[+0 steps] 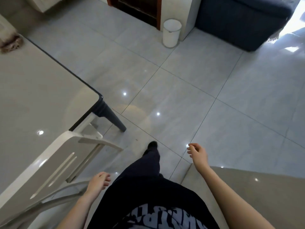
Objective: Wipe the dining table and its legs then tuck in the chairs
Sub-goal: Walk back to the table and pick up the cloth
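The dining table (36, 90) fills the left side, glossy beige with a dark rim, its corner near the middle. One dark tapered table leg (113, 119) slants down to the floor below that corner. A cream chair (49, 162) stands at the table's near side, its back toward me and its seat partly under the top. My left hand (99, 180) hangs beside the chair back, fingers loosely curled and holding nothing. My right hand (197, 152) is out over the floor, fingers apart and empty. A brownish cloth-like bundle (11, 43) lies at the table's far left edge.
A white round bin (171, 33) stands by a dark wooden door frame (158, 14). A dark blue sofa (242, 20) is at the top right. A beige surface (247, 187) lies at my right side. My dark-trousered leg (151, 156) steps onto the glossy tiled floor.
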